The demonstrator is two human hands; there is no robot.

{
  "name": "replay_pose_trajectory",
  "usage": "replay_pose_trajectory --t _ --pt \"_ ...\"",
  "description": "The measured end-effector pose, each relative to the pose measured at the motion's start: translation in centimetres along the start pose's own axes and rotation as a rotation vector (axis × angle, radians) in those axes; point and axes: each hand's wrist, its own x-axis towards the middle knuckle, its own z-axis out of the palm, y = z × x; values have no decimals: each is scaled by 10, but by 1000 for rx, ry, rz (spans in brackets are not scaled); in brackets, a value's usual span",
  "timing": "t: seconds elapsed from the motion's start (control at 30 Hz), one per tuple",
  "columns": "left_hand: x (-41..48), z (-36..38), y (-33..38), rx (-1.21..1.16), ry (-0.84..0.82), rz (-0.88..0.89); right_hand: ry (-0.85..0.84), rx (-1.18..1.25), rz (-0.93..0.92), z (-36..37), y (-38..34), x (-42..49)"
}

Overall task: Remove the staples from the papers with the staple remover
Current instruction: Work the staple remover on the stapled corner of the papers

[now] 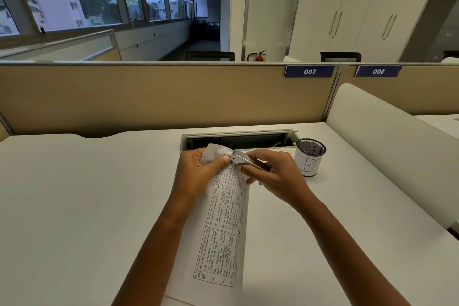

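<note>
A bundle of printed papers (221, 226) lies lengthwise on the white desk, its far end lifted and folded back. My left hand (196, 176) pinches that far corner between thumb and fingers. My right hand (273, 176) grips a metal staple remover (242, 158), whose silver tip presses on the papers' corner right beside my left thumb. The staple itself is too small to make out.
A black mesh pen cup (309, 158) with a white label marked "B" stands just right of my right hand. An open cable tray slot (238, 139) runs behind the hands. A beige partition (161, 97) closes the desk's far edge, and a white divider (387, 136) bounds the right.
</note>
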Motion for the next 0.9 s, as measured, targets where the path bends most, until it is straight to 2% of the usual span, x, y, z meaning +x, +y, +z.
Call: replay_pose_trajectory --t 0.43,0.9 --pt "1 -1 -4 -66 -4 -15 14 173 46 9 5 -1" --pt "1 -2 -5 -11 51 -9 23 274 41 12 1 -1"
